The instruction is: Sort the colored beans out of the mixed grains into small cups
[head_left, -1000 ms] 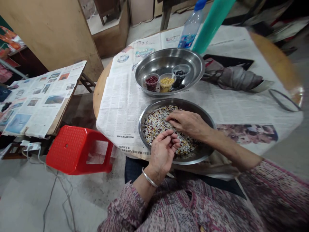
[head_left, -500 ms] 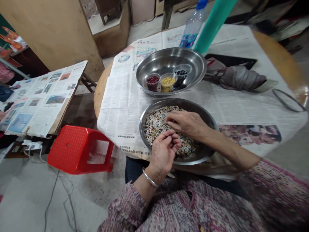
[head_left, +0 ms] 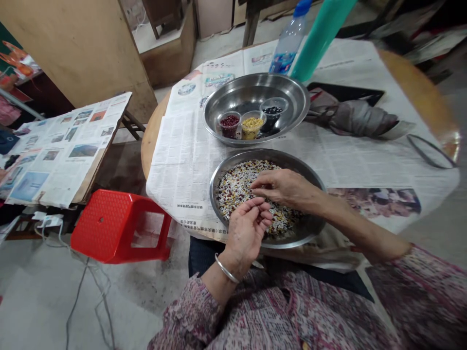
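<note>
A steel pan full of mixed beans sits at the near table edge. My left hand is cupped over the pan's near side, fingers curled; what it holds is hidden. My right hand hovers just over the beans with thumb and fingers pinched together. Behind stands a second steel pan holding three small cups: red beans, yellow beans and black beans.
Newspaper covers the round table. A water bottle and a green cylinder stand at the back, a folded grey umbrella to the right. A red stool and a paper-covered side table are at left.
My right hand has lifted slightly off the beans and drawn toward my left hand, fingers pinching. The left hand has stayed in place.
</note>
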`<state>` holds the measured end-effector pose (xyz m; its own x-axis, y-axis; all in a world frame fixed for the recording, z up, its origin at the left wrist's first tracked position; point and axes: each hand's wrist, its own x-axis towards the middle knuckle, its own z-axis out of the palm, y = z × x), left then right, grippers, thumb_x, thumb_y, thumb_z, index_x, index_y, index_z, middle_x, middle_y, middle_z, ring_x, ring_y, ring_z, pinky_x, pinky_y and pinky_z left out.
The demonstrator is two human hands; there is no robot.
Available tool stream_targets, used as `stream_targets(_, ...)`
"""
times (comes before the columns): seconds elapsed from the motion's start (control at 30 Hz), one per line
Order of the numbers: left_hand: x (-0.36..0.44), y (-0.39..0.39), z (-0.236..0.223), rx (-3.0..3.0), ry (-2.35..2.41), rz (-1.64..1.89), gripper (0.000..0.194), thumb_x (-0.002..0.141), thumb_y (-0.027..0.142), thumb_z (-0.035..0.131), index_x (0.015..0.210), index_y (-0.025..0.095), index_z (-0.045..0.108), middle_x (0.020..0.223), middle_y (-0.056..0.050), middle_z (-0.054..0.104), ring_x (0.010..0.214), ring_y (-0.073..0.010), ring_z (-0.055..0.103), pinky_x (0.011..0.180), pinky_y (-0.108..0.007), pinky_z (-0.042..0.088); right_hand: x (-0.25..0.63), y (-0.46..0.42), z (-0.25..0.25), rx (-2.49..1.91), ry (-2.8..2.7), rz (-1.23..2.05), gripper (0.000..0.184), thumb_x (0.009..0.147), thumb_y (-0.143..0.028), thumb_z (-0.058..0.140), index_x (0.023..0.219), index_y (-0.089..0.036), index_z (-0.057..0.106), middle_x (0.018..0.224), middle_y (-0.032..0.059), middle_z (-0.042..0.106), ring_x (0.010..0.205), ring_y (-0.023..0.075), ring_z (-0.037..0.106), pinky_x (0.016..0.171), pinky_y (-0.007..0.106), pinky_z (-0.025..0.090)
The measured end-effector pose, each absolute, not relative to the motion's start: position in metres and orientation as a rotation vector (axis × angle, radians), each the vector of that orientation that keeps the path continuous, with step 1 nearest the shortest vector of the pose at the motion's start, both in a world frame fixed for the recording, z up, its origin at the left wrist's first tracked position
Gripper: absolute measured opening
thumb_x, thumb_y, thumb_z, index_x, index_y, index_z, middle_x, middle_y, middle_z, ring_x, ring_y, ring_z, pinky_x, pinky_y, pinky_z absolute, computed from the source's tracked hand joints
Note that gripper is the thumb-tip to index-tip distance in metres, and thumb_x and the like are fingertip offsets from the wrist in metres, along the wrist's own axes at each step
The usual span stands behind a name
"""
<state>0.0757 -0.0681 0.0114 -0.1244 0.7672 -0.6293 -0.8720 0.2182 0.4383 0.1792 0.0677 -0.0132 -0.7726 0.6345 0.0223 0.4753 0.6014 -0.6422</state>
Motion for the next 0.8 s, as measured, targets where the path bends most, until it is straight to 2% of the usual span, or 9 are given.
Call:
stream_targets(0.2, 0.076, -0.068, 0.011, -0.140, 0.940, 1.428, 0.011, 0.092, 0.009, 0.056, 0.089, 0.011, 0.067, 0.077, -0.004, 0.066, 0.063, -0.0080, 0.061, 0.068, -0.021, 0.047, 0.171, 0.066, -0.017, -0.937, -2.728, 0.808, 0.021, 0.091, -0.032, 0.054, 0.082, -0.023, 0.071, 0.091, 0.0079, 0.072, 0.079, 0.0218, 0.064, 0.070, 0.035, 0.044)
stream_targets(0.4, 0.076, -0.067, 0.008, -0.172, 0.877, 1.438, 0.038, 0.105, 0.031, 0.039, 0.092, 0.010, 0.069, 0.090, -0.011, 0.072, 0.081, -0.0147, 0.071, 0.083, -0.027, 0.053, 0.187, 0.069, -0.022, -0.994, -2.564, 0.812, 0.017, 0.091, -0.035, 0.053, 0.080, -0.027, 0.064, 0.084, 0.0050, 0.069, 0.076, 0.0226, 0.063, 0.068, 0.038, 0.047)
stream_targets(0.6, 0.074, -0.067, 0.008, -0.150, 0.907, 1.411, 0.046, 0.106, 0.040, 0.034, 0.100, 0.011, 0.069, 0.106, -0.016, 0.074, 0.097, -0.0204, 0.073, 0.097, -0.035, 0.052, 0.193, 0.064, -0.017, -0.993, -2.416, 0.831, 0.012, 0.086, -0.030, 0.053, 0.076, -0.026, 0.059, 0.084, 0.0070, 0.066, 0.068, 0.0209, 0.059, 0.063, 0.038, 0.050)
stream_targets(0.7, 0.075, -0.067, 0.007, -0.136, 0.909, 1.418, 0.048, 0.106, 0.041, 0.033, 0.102, 0.011, 0.070, 0.108, -0.016, 0.074, 0.101, -0.0214, 0.072, 0.099, -0.036, 0.052, 0.193, 0.058, -0.006, -0.931, -2.309, 0.841, 0.013, 0.085, -0.028, 0.056, 0.073, -0.023, 0.059, 0.088, 0.0094, 0.066, 0.074, 0.0207, 0.061, 0.069, 0.038, 0.051)
stream_targets(0.8, 0.076, -0.066, 0.006, -0.124, 0.887, 1.450, 0.049, 0.106, 0.041, 0.032, 0.101, 0.012, 0.071, 0.105, -0.015, 0.074, 0.099, -0.0199, 0.071, 0.098, -0.035, 0.053, 0.194, 0.048, 0.006, -0.684, -2.325, 0.969, 0.017, 0.088, -0.032, 0.060, 0.075, -0.022, 0.066, 0.092, 0.0082, 0.068, 0.084, 0.0202, 0.065, 0.078, 0.036, 0.053)
